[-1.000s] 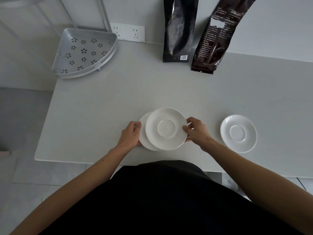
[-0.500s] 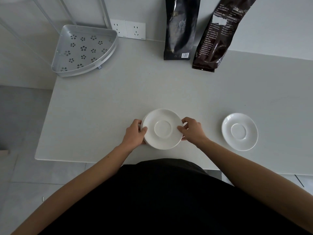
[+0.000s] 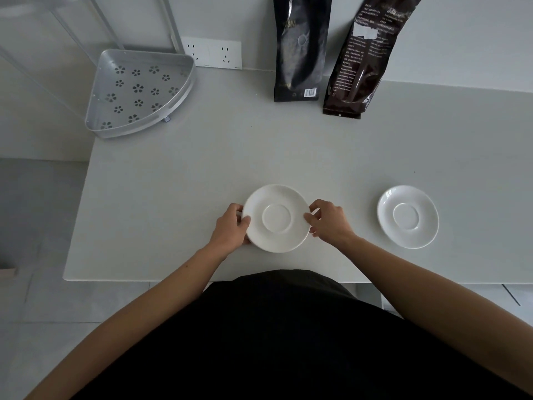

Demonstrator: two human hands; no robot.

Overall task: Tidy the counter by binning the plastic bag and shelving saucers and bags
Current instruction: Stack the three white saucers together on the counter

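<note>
On counter (image 3: 202, 174), left hand (image 3: 230, 226), right hand (image 3: 328, 223) gripping saucer (image 3: 277, 217)

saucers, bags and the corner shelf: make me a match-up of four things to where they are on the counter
Things
1. stacked saucers
2. lone saucer
3. corner shelf
4. black bag

Places
A. far left corner of the counter
B. standing at the back wall
C. held between left hand and right hand
D. near right, untouched

Pairs: 1-C, 2-D, 3-A, 4-B
</note>
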